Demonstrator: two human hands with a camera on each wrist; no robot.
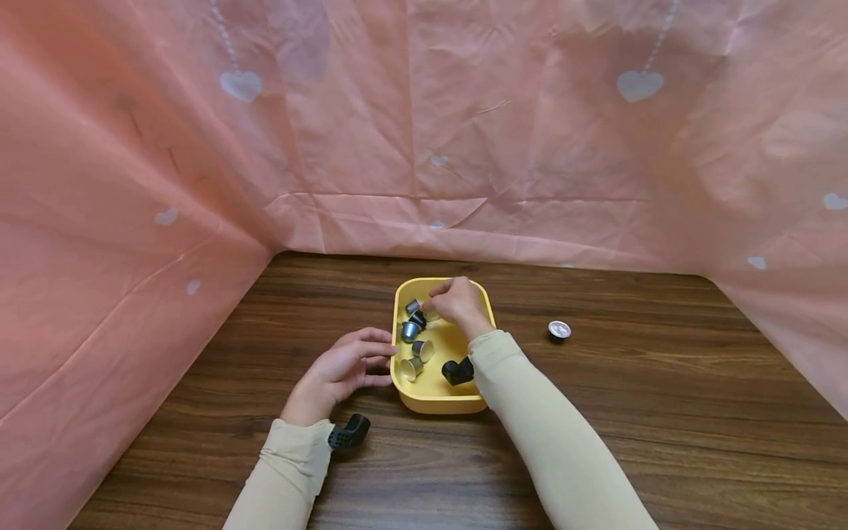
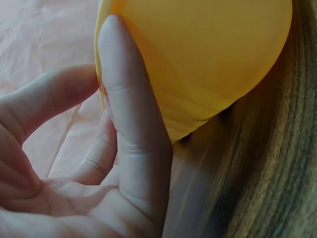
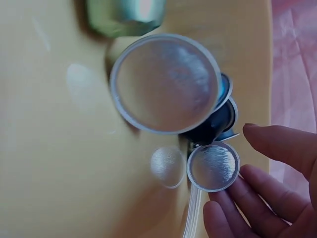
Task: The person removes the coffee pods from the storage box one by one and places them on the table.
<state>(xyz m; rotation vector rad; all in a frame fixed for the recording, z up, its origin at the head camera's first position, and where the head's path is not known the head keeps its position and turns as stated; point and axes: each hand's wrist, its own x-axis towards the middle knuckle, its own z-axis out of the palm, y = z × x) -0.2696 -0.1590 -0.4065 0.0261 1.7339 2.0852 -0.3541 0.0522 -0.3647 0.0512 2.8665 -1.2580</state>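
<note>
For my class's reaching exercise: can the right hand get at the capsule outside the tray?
Likely yes: the right hand must leave the tray over its rim, but nothing else visibly bars the capsule.

1. The left hand (image 2: 101, 201) fills the lower left, its palm partly cut off by the frame.
2. One long finger stands nearly upright in the foreground, laid against the smooth wall of a yellow container (image 2: 213, 54), its tip near the top of the view.
3. Another digit reaches across from the left, its tip at the container's thin left edge; a further finger shows behind, partly hidden.
4. Dark brown wood-grain surface (image 2: 237, 173) runs down the right side.
5. Creased, pale pink sheeting (image 2: 39, 54) lies behind the hand.
</note>
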